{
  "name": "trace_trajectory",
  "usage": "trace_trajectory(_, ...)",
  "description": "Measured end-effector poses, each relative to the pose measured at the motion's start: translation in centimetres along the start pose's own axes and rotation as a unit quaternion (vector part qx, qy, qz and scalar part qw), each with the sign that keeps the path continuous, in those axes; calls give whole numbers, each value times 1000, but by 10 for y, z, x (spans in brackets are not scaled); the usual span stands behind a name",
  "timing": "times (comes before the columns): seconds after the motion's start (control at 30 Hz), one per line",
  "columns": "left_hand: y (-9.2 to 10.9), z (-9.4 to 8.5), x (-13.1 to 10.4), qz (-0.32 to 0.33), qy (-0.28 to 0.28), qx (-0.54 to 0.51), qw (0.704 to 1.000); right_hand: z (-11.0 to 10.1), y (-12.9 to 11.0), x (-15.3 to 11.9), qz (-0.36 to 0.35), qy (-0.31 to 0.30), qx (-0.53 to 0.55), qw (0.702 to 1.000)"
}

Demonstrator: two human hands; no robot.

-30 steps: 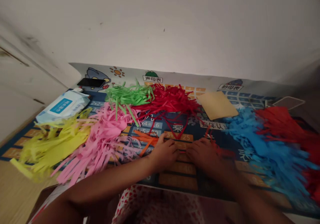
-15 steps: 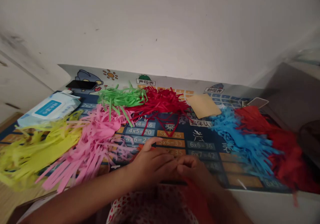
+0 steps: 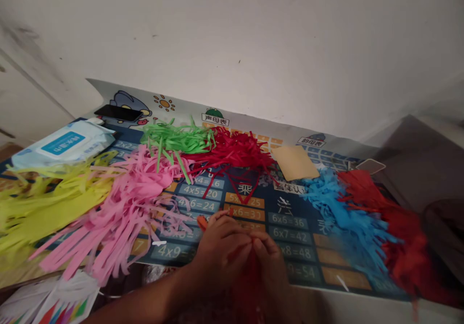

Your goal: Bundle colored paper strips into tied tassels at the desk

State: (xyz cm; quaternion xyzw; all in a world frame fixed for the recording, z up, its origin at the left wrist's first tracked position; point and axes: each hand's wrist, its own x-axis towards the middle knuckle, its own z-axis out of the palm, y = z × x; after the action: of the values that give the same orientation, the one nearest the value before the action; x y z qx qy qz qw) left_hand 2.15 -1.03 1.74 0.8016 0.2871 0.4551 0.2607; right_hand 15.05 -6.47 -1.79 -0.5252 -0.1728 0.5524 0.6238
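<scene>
My left hand (image 3: 223, 244) and my right hand (image 3: 268, 261) are together at the table's front edge, fingers closed around red paper (image 3: 248, 285) that hangs below them. A small orange-red end (image 3: 202, 223) sticks out at the left of my left hand. Just beyond the hands lies a dark red fringed paper bundle (image 3: 241, 152) with a loop of strip in front. Beside it are a green fringed bundle (image 3: 177, 138) and, nearer on the left, a pink one (image 3: 134, 198). The lower part of the red paper is dim and blurred.
Yellow fringed paper (image 3: 54, 203), a wipes pack (image 3: 67, 143) and a black phone (image 3: 119, 113) lie left. Right of centre are a tan paper square (image 3: 295, 162), blue fringes (image 3: 348, 213) and red fringes (image 3: 402, 232). A printed mat (image 3: 290, 234) covers the table against the wall.
My hands have drawn closer together, and the left fingers have curled in around the red paper. The view has tilted and shifted, showing a colourful packet at the lower left.
</scene>
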Motion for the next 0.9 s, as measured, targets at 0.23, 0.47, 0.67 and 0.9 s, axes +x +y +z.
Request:
trace_trajectory(0.23,-6,3,1,-13,21,-54,998,22,-1,1,-60,-15,103,993)
trace_trajectory(0.47,-14,1,0,-67,0,-53,996,28,6,12,-91,-34,86,992)
trace_trajectory(0.67,-25,-8,8,-57,-15,-6,998,23,-6,22,24,3,14,1000)
trace_trajectory(0.9,-31,-15,14,44,-11,131,990,16,-17,24,126,-133,86,979)
